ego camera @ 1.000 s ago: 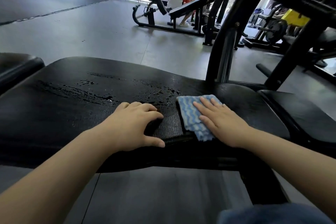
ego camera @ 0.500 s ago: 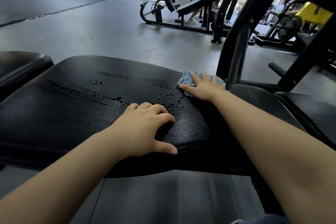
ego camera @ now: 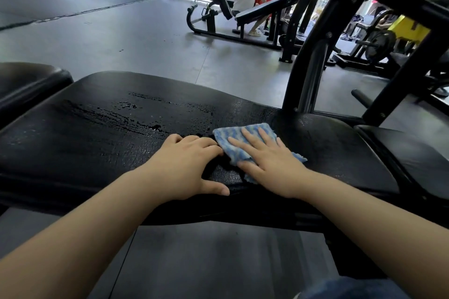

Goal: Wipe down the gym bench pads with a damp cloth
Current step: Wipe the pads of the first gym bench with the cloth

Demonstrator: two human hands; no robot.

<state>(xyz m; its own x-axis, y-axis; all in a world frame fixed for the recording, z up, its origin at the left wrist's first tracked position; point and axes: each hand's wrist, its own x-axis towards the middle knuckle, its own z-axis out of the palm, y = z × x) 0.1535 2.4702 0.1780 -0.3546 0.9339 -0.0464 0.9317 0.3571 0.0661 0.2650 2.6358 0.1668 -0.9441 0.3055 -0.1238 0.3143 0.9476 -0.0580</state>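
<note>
- Pressing flat, the right hand (ego camera: 269, 160) spreads straight fingers over the blue-and-white striped cloth (ego camera: 239, 141).
- Left hand (ego camera: 187, 165) braces, loosely curled, on the black textured bench pad (ego camera: 97, 143).
- Best swept leftward through the standing droplets (ego camera: 150, 116), with even pressure.

No text, label, brand, number or sign can be read anywhere on or around the bench pad (ego camera: 102, 153).

views: just 1, head cam
position: worn on the person's head, right up over the bench pad (ego camera: 97, 153)
facing: forward and down, both forearms reaching in from the bottom edge
closeness: pad fills the middle, gym floor (ego camera: 121, 39) stretches off behind
lens: wide-angle, edges bend
overlap: no 2nd view
</note>
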